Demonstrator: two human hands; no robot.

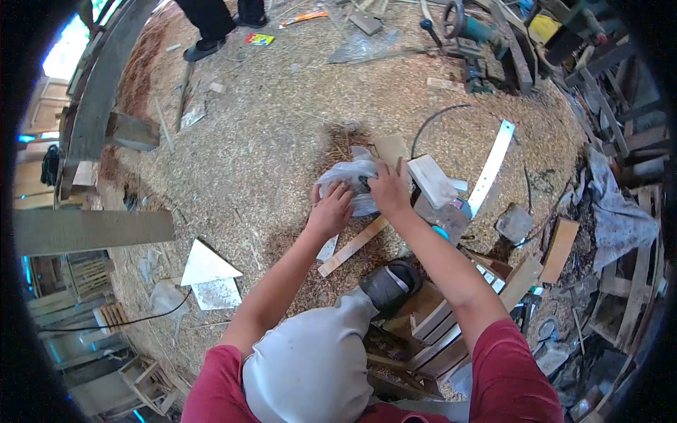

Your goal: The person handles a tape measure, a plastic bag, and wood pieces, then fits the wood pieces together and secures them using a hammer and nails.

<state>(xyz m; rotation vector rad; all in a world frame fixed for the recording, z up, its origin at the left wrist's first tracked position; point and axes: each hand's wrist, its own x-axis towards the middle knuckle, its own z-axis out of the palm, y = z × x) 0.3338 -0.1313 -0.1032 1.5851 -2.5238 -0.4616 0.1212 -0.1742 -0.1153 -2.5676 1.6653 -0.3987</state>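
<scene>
At lower centre is my dark sandal [390,287], a wooden strip [354,247] just beyond. Mid-frame, my left hand [331,210] and right hand [389,187] touch a crumpled plastic bag [345,171] on the littered floor [240,134], fingers bent; whether they grip, I cannot tell. Upper left stands another person's shoe [204,50].

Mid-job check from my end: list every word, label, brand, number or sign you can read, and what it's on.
No text is readable.
Yellow-green wrapper: printing too small and blurred.
Orange wrapper: any printing too blurred.
Long white strip: tiny dark marks, can't tell if lettering.
Crumpled plastic: no lettering I can make out.
</scene>
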